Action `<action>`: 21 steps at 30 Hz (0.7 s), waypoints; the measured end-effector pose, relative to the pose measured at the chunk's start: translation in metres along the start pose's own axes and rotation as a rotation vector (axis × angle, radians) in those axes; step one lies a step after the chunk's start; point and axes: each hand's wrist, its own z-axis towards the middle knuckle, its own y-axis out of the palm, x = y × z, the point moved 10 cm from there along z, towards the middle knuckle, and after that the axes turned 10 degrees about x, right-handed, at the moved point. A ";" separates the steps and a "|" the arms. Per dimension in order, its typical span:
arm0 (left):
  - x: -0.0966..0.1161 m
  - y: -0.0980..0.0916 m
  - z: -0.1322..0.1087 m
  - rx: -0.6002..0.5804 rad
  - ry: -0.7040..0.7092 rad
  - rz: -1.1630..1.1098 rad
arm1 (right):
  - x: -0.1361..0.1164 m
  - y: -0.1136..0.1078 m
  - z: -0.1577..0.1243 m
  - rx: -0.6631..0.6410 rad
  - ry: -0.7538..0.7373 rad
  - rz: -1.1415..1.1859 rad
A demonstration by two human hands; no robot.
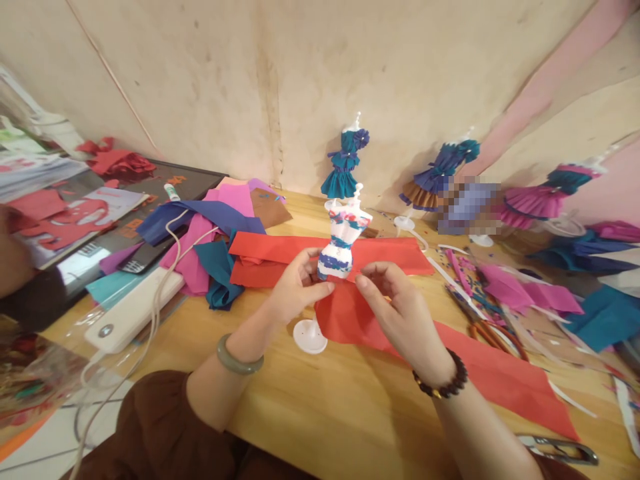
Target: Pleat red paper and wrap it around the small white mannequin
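Note:
A small white mannequin (345,239), with blue, teal and red patches on its torso, stands on a round white base (311,337). My left hand (300,283) is closed around its lower end, fingers behind and thumb in front at the top edge of a long red crepe paper strip (510,377). Thumb and fingers of my right hand (400,310) pinch the same strip at the mannequin's right side. From there the strip hangs in front of the stand and runs to the lower right across the table. Behind the mannequin lies another red piece (277,250), folded.
Mannequins in paper dresses (343,163) stand along the wall. Scissors (497,337) and paper scraps (530,290) lie right; snips (560,450) are at the front edge. Left are a white corded device (135,310), coloured paper (200,217) and part of another person's arm (13,250).

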 end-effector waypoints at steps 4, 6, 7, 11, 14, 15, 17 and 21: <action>-0.005 -0.008 0.004 0.037 -0.033 -0.017 | -0.035 0.002 -0.010 0.002 -0.331 -0.148; -0.006 -0.012 0.005 0.071 -0.039 -0.046 | -0.057 0.010 -0.021 -0.046 -0.521 -0.224; -0.007 -0.014 0.006 0.093 -0.046 -0.064 | -0.066 0.016 -0.028 -0.083 -0.607 -0.260; -0.007 -0.021 0.007 0.186 -0.085 -0.103 | -0.086 0.038 -0.052 -0.184 -0.862 -0.461; -0.006 -0.024 0.007 0.233 -0.105 -0.110 | -0.088 0.044 -0.061 -0.127 -0.957 -0.577; -0.006 -0.025 0.006 0.242 -0.113 -0.109 | -0.088 0.045 -0.063 -0.101 -0.978 -0.579; -0.007 -0.025 0.005 0.246 -0.123 -0.106 | -0.089 0.045 -0.068 -0.067 -1.017 -0.548; -0.008 -0.023 0.004 0.230 -0.124 -0.107 | -0.089 0.049 -0.075 -0.067 -1.082 -0.487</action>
